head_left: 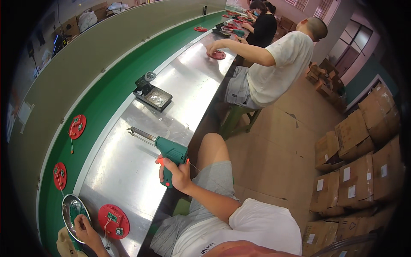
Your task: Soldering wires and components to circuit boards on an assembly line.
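Note:
My right hand [179, 176] is wrapped round the grip of a green soldering gun [172, 150] with a red trigger. Its metal tip points to the far left, above the steel bench. At the near left, my left hand [87, 234] is at a round metal bowl [65, 209] holding small green pieces. The fingers are pinched together, and what is between them is too small to tell. Just right of that hand lies a red round disc [122, 214] bearing a green circuit board, a small round part and thin wires.
A black soldering stand [150, 95] with a tray stands on the steel bench [132, 147]. Red discs [77, 127] with boards lie on the green belt [102, 92]. A co-worker in white [278, 64] sits farther along; cardboard boxes [355, 171] are stacked at right.

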A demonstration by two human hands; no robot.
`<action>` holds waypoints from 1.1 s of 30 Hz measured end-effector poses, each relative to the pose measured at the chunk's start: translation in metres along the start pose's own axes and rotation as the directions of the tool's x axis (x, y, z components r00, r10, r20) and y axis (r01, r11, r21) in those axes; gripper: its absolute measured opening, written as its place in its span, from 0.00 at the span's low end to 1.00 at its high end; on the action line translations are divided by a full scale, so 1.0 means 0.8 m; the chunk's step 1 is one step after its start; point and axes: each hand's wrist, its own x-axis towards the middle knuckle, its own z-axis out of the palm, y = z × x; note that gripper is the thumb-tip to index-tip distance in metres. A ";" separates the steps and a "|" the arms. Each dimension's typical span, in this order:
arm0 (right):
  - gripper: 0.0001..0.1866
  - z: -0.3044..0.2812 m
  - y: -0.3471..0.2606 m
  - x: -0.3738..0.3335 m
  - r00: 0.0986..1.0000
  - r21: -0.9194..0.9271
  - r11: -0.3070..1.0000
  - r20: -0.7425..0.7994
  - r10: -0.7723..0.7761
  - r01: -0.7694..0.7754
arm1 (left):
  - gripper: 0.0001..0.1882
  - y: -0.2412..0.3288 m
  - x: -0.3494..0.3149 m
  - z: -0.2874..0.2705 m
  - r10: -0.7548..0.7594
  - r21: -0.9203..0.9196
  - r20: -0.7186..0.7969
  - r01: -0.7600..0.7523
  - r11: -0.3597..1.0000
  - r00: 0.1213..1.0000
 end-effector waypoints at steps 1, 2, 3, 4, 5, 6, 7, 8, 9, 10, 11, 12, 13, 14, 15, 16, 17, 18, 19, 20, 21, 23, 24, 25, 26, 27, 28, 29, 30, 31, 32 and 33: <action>0.14 0.000 -0.002 0.001 1.000 0.005 1.000 0.003 -0.016 0.016 | 0.07 0.003 -0.002 0.001 0.004 0.004 -0.017 -0.004 1.000 1.000; 0.13 0.001 -0.002 0.001 1.000 0.012 0.999 0.004 -0.031 0.031 | 0.07 0.005 -0.003 0.001 -0.004 0.005 -0.015 0.004 1.000 1.000; 0.13 0.001 0.000 0.001 1.000 0.008 1.000 0.005 -0.024 0.024 | 0.07 0.008 -0.005 0.003 0.013 0.002 -0.035 -0.013 1.000 0.999; 0.13 0.001 0.001 0.001 1.000 0.018 0.999 0.004 -0.028 0.028 | 0.07 0.010 -0.006 0.003 0.030 0.000 -0.054 -0.030 1.000 0.998; 0.13 0.000 0.002 0.001 0.999 0.028 0.999 0.002 -0.034 0.034 | 0.07 0.012 -0.007 0.003 0.023 0.001 -0.054 -0.023 1.000 0.998; 0.13 0.000 0.002 0.001 1.000 0.025 0.999 0.004 -0.028 0.028 | 0.08 0.014 -0.008 0.003 0.016 0.001 -0.046 -0.016 1.000 0.999; 0.13 0.000 0.001 0.001 1.000 0.024 0.999 0.002 -0.031 0.031 | 0.08 0.014 -0.009 0.003 0.010 0.001 -0.037 -0.010 1.000 0.999; 0.13 0.001 0.001 0.001 0.999 0.024 0.999 0.000 -0.035 0.035 | 0.08 0.014 -0.010 0.003 0.006 0.002 -0.038 -0.006 1.000 0.999; 0.13 0.001 0.002 0.001 0.999 0.023 0.999 0.001 -0.032 0.032 | 0.08 0.013 -0.011 0.003 0.016 0.000 -0.041 -0.016 1.000 0.999; 0.13 0.000 0.003 0.001 1.000 0.043 0.999 -0.002 -0.025 0.025 | 0.08 0.012 -0.012 0.004 0.026 -0.002 -0.045 -0.027 1.000 0.999; 0.13 0.000 0.003 0.000 1.000 0.064 0.998 -0.004 -0.018 0.018 | 0.08 0.012 -0.014 0.004 0.024 -0.001 -0.046 -0.024 1.000 0.999; 0.13 0.000 0.003 0.000 1.000 0.064 0.998 -0.003 -0.016 0.016 | 0.07 0.012 -0.015 0.004 0.027 -0.003 -0.045 -0.028 1.000 0.999; 0.14 0.000 0.002 0.001 1.000 0.053 0.998 0.006 -0.024 0.024 | 0.07 0.012 -0.015 0.005 0.032 -0.006 -0.044 -0.032 0.999 0.999; 0.14 0.000 0.001 0.001 0.999 0.043 0.999 0.016 -0.032 0.031 | 0.07 0.011 -0.016 0.005 0.031 -0.004 -0.046 -0.031 1.000 0.998; 0.14 0.000 0.002 0.000 0.999 0.044 0.999 0.018 -0.031 0.030 | 0.07 0.010 -0.017 0.006 0.030 -0.022 -0.039 -0.031 0.999 0.999; 0.14 -0.001 0.002 0.000 0.999 0.046 0.998 0.011 -0.031 0.031 | 0.07 0.011 -0.017 0.006 0.030 -0.039 -0.032 -0.032 0.999 0.999; 0.14 -0.001 0.003 0.000 0.999 0.048 0.998 0.003 -0.032 0.032 | 0.07 0.012 -0.018 0.008 0.032 -0.039 -0.035 -0.033 0.999 0.999; 0.14 -0.001 0.002 0.000 0.999 0.050 0.998 0.006 -0.034 0.033 | 0.06 0.016 -0.020 0.010 0.035 -0.036 -0.038 -0.037 0.999 0.999; 0.14 -0.001 0.001 0.000 0.999 0.044 0.998 0.003 -0.034 0.034 | 0.06 0.021 -0.022 0.012 0.039 -0.033 -0.040 -0.041 0.999 0.998; 0.13 0.000 0.001 -0.001 0.999 0.039 0.999 0.002 -0.033 0.033 | 0.06 0.025 -0.023 0.013 0.040 -0.031 -0.044 -0.041 0.999 0.998; 0.13 0.000 0.000 -0.001 0.999 0.041 0.999 0.005 -0.033 0.032 | 0.06 0.029 -0.025 0.013 0.049 -0.045 -0.039 -0.051 0.998 0.998; 0.13 0.001 0.000 -0.001 1.000 0.058 0.998 0.012 -0.025 0.024 | 0.06 0.034 -0.029 0.015 0.057 -0.056 -0.038 -0.059 0.997 0.998; 0.13 0.001 0.000 -0.001 1.000 0.060 0.998 0.016 -0.021 0.021 | 0.06 0.035 -0.030 0.017 0.068 -0.063 -0.034 -0.070 0.996 0.997; 0.14 0.000 -0.001 0.000 0.999 0.023 0.999 0.007 -0.033 0.033 | 0.06 0.036 -0.032 0.019 0.077 -0.071 -0.029 -0.079 0.994 0.997; 0.15 0.001 -0.001 -0.001 0.999 -0.016 0.999 -0.001 -0.042 0.042 | 0.06 0.037 -0.033 0.019 0.071 -0.068 -0.031 -0.073 0.995 0.997; 0.15 0.000 -0.002 -0.002 0.999 -0.019 0.999 0.002 -0.036 0.036 | 0.06 0.038 -0.033 0.021 0.086 -0.066 -0.011 -0.086 0.994 0.996; 0.15 0.000 -0.004 -0.002 0.999 -0.024 0.999 -0.007 -0.045 0.045 | 0.06 0.040 -0.033 0.024 0.100 -0.066 0.010 -0.099 0.993 0.995; 0.15 -0.001 -0.003 -0.003 0.999 -0.030 0.998 -0.016 -0.051 0.051 | 0.06 0.043 -0.035 0.027 0.110 -0.060 0.011 -0.109 0.992 0.994; 0.15 -0.002 -0.004 -0.004 0.999 -0.037 0.998 -0.015 -0.044 0.044 | 0.06 0.045 -0.036 0.028 0.101 -0.062 0.014 -0.100 0.993 0.995; 0.15 -0.002 -0.005 -0.006 0.997 -0.042 0.996 -0.020 -0.075 0.074 | 0.06 0.047 -0.037 0.027 0.124 -0.048 0.031 -0.122 0.991 0.992; 0.15 -0.001 -0.001 -0.007 0.996 -0.044 0.995 -0.019 -0.089 0.089 | 0.06 0.048 -0.040 0.024 0.133 -0.023 0.046 -0.132 0.991 0.990; 0.13 0.001 0.005 -0.006 0.998 0.027 0.998 -0.004 -0.064 0.065 | 0.06 0.049 -0.044 0.019 0.108 -0.013 0.048 -0.108 0.994 0.993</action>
